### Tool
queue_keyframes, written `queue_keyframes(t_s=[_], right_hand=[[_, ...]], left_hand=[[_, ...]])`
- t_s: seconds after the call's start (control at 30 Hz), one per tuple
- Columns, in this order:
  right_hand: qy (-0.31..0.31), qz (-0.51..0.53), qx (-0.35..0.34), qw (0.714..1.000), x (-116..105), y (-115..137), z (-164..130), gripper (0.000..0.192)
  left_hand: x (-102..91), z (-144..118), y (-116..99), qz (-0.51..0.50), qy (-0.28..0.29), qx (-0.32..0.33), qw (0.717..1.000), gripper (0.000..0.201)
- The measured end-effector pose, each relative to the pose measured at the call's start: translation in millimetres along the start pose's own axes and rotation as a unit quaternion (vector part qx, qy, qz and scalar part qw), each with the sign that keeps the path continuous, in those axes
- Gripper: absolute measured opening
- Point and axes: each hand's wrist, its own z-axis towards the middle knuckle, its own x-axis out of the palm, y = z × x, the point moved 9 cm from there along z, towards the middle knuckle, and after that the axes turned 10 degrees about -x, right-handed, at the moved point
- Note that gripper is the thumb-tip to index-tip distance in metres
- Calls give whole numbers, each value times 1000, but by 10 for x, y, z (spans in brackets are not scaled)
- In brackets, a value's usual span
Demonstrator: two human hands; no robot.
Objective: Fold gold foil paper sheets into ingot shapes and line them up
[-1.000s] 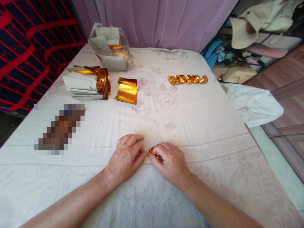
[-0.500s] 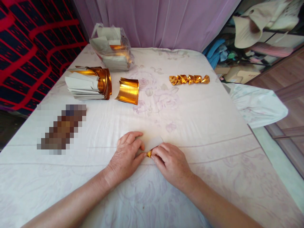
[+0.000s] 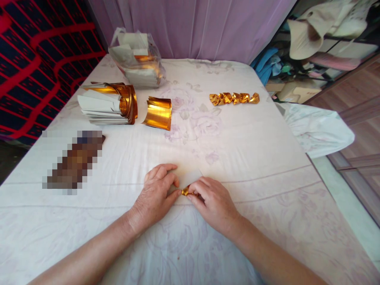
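Observation:
Between my hands, close to the table, is a piece of gold foil paper [image 3: 185, 191] with its whitish back showing behind. A short length of it is rolled or creased, gold side out. My left hand [image 3: 160, 186] holds the left end at the thumb tip, with its other fingers bent above the cloth. My right hand [image 3: 212, 200] pinches the right part between thumb and fingers, hiding much of it. Farther off, a small stack of gold foil sheets [image 3: 158, 113] lies curved on the table, beside a larger fanned pile of foil sheets [image 3: 103, 105].
A row of folded gold foil pieces [image 3: 234, 98] lies at the back right. A clear plastic bag [image 3: 136, 59] of foil sheets stands at the back left. A pixelated object [image 3: 74, 162] lies at left. Flowered cloth [image 3: 184, 245] covers the table; shelves [image 3: 320, 59] stand beyond its right edge.
The right fingers have shifted slightly on the foil paper, and more of its gold creased part shows between the hands. The whole view has moved a little.

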Motion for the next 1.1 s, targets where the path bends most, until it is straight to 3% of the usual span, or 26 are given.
queue_keyframes(t_s=[0.27, 0.53, 0.9, 1.1], right_hand=[[37, 95, 4, 995, -31, -52, -10, 24], [50, 84, 4, 995, -4, -52, -8, 23], [2, 2, 20, 1000, 10, -60, 5, 16], [25, 61, 8, 998, 25, -83, 13, 19]], left_hand=[[7, 8, 8, -2, 23, -4, 1000, 6], [26, -11, -47, 49, -4, 0, 999, 10], [34, 0, -54, 52, -18, 2, 998, 14], [30, 7, -41, 35, 0, -3, 999, 10]])
